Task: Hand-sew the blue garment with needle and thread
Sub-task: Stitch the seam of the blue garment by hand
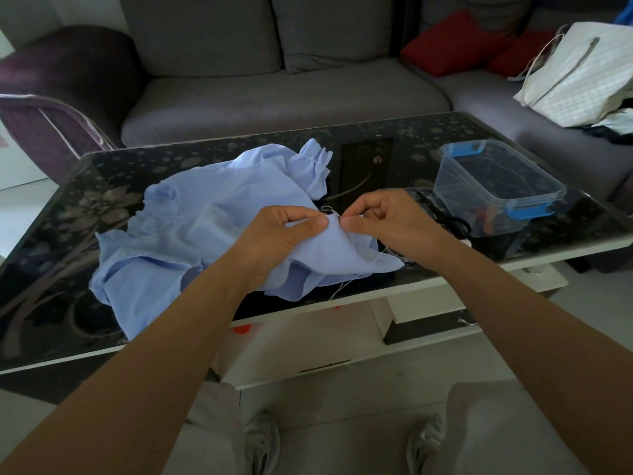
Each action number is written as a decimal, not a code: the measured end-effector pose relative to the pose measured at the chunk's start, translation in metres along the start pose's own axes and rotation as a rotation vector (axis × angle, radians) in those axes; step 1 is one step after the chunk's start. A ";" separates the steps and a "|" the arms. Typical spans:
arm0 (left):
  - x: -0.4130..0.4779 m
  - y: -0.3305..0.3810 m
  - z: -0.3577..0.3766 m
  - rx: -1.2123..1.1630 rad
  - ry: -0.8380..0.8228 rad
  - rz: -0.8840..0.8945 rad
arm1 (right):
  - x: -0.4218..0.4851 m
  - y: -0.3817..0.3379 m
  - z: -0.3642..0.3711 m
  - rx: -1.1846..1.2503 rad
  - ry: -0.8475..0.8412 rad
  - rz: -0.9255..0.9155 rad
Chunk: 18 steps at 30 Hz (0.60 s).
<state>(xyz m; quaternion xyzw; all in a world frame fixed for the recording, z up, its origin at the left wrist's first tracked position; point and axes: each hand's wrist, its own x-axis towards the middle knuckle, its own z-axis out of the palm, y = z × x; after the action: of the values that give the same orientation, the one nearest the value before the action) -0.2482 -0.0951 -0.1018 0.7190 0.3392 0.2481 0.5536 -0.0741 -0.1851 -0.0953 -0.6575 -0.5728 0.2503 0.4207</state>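
Left hand (284,231) pinches a raised fold of blue garment (191,228) over the glass table (51,214); right hand (383,217) pinches at the fold edge, thread (356,274) trailing down. Clear plastic box (496,183) to the right.

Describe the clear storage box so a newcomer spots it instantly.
Start at the dark floral glass table before the grey sofa. On its right end, beyond the right hand, sits the storage box. It is rigid and see-through with blue clips; the blue garment beside it is soft cloth.
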 end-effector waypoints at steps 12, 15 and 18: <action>0.008 -0.006 0.001 -0.094 0.244 -0.120 | -0.019 -0.012 0.014 -0.096 -0.860 0.087; 0.007 -0.005 0.001 -0.103 0.242 -0.107 | -0.016 -0.008 0.018 -0.062 -0.794 0.093; 0.008 -0.005 -0.002 -0.097 0.217 -0.075 | -0.013 -0.009 0.009 -0.113 -0.670 0.076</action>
<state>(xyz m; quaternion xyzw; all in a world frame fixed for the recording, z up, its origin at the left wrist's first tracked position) -0.2454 -0.0871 -0.1062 0.6472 0.4113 0.3196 0.5566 -0.0892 -0.1955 -0.0942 -0.5821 -0.6671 0.4357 0.1622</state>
